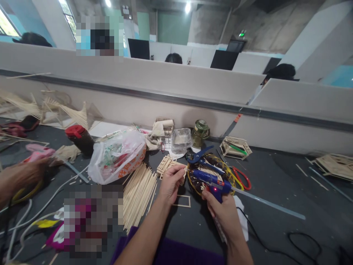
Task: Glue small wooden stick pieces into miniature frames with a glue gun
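Observation:
My right hand [219,208] is wrapped round the handle of a blue hot glue gun [211,178], its red light lit. A long clear glue stick [273,204] juts from the gun's back end. My left hand [173,180] is pinched near the nozzle, and what sits between its fingertips is too small to make out. Behind that hand lies a stack of small wooden stick frames [167,163]. A thin rectangular stick frame [183,201] rests on the table by my left wrist. Under the gun stands a dark basket with a yellow rim [231,171], holding blue-handled cutters [200,156].
Left of my arm lies a pile of wooden sticks [139,197], with a plastic bag [118,156] behind it. A jar [200,132] and a stick model [235,147] stand near the partition. A black cord [259,235] trails right. At far left reaches another person's hand [24,178].

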{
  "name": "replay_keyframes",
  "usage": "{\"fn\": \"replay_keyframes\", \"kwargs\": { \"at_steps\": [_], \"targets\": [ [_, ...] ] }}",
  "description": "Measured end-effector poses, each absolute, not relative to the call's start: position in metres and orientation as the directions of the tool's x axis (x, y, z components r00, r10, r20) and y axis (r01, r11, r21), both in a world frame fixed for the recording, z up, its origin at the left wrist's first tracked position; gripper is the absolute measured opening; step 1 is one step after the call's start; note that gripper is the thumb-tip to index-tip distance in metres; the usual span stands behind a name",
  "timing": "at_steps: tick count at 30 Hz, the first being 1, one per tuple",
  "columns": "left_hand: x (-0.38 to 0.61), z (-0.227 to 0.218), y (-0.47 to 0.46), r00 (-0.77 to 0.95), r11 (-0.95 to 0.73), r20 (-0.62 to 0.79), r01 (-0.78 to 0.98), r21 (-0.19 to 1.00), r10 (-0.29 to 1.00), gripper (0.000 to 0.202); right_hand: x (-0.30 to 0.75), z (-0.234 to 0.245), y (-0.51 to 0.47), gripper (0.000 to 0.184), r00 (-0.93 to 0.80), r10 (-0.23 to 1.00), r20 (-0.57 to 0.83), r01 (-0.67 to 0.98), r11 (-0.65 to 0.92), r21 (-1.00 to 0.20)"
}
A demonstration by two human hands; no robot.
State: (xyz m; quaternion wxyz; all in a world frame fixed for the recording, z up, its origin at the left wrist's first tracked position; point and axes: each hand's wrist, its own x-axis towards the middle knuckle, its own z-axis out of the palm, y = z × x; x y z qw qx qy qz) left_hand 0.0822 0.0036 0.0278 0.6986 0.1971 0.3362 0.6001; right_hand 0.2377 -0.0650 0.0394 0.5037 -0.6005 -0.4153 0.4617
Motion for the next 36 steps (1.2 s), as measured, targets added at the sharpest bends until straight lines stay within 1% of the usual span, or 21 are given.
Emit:
{"fn": "replay_keyframes", "kwargs": {
  "at_steps": [13, 18, 21, 27, 32, 36],
  "targets": [
    [0.0832, 0.0276, 0.0029, 0.062, 0.205, -0.226, -0.69, 0.694, 0.972, 0.027, 0.2383, 0.0342, -0.065, 0.033, 0.199, 0.973, -0.12, 0.01, -0.124, -0.992],
    [0.0828, 0.0281, 0.0025, 0.061, 0.21, -0.233, -0.685, 0.697, 0.971, 0.026, 0.2394, 0.038, -0.0652, 0.031, 0.19, 0.972, -0.139, 0.044, -0.15, -0.988],
    [0.0829, 0.0276, 0.0027, 0.06, 0.208, -0.231, -0.687, 0.696, 0.971, 0.026, 0.2391, 0.0375, -0.0653, 0.03, 0.175, 0.975, -0.138, 0.025, -0.145, -0.989],
    [0.083, 0.0279, 0.0026, 0.069, 0.199, -0.212, -0.693, 0.693, 0.975, 0.025, 0.2383, 0.0362, -0.0656, 0.032, 0.196, 0.97, -0.141, 0.01, -0.146, -0.989],
    [0.0829, 0.0276, 0.0028, 0.052, 0.196, -0.224, -0.694, 0.692, 0.973, 0.025, 0.2379, 0.0355, -0.0653, 0.032, 0.181, 0.976, -0.124, 0.023, -0.13, -0.991],
    [0.0832, 0.0271, 0.003, 0.061, 0.208, -0.229, -0.685, 0.698, 0.971, 0.026, 0.2377, 0.0339, -0.0654, 0.032, 0.204, 0.974, -0.102, 0.025, -0.109, -0.994]
  ]
}}
